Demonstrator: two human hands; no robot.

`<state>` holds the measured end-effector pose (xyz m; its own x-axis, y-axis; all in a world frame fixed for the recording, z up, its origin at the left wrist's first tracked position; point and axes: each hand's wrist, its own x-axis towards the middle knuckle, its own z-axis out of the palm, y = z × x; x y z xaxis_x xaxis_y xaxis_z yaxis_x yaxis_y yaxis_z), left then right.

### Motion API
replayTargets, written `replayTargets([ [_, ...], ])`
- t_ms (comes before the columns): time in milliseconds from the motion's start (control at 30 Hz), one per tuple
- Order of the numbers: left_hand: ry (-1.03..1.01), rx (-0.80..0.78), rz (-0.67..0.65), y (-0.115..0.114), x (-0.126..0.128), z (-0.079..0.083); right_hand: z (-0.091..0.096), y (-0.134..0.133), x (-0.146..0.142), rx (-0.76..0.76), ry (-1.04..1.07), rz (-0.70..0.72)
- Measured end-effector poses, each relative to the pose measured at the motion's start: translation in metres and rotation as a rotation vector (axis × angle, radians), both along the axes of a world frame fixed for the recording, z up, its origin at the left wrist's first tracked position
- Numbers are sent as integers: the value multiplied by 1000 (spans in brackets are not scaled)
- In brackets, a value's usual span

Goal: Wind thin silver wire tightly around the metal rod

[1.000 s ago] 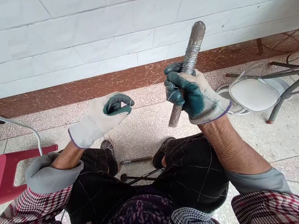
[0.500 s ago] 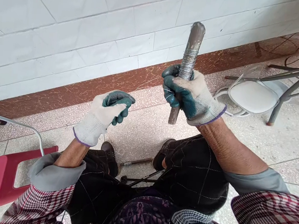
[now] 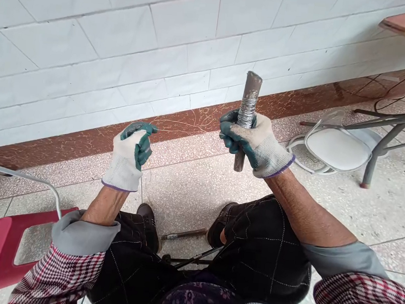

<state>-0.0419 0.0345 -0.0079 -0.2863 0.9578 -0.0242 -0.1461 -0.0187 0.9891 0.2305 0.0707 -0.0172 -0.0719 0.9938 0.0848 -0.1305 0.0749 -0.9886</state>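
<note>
The fine, pale metal strand (image 3: 179,131) should be staying lightly taut between the hands, avoiding kinks (slack parts are curling loosely). The white-and-green-gloved left hand (image 3: 131,145), knuckles uppermost, is bending its fingers inward, apparently pinching the strand; the similarly gloved right hand (image 3: 253,140) is clasping a weathered brown cylindrical rod (image 3: 253,85), wrapped in silvery wire coils (image 3: 247,112), nearly upright before the floor's (image 3: 192,184) wall-side edge.

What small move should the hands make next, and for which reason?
Perhaps the left hand should draw the thin wire gently away from the right hand, to take up slack: some of it curves loosely between the hands, while the right hand grips the rod bearing the wound coil.
</note>
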Motion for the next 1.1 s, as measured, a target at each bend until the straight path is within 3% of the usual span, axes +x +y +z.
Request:
replayTargets([
  [200, -61, -47, 71, 3, 2, -2, 5, -7, 2, 13, -10, 72],
  [400, -229, -82, -5, 2, -5, 9, 7, -5, 15, 27, 54, 34],
  [500, -317, -94, -58, 3, -4, 11, 2, 1, 15, 22, 131, 36],
  [633, -337, -68, -70, 0, 2, 10, -12, 16, 18, -4, 303, -60],
  [800, -348, -65, -112, -5, 7, 3, -20, 29, 35, 15, 274, -16],
  [967, -208, -28, -72, -5, 14, -3, -13, 29, 39, 54, 324, 40],
  [1100, -34, 15, -55, -6, 23, -5, -10, 18, 14, -61, 208, 6],
])
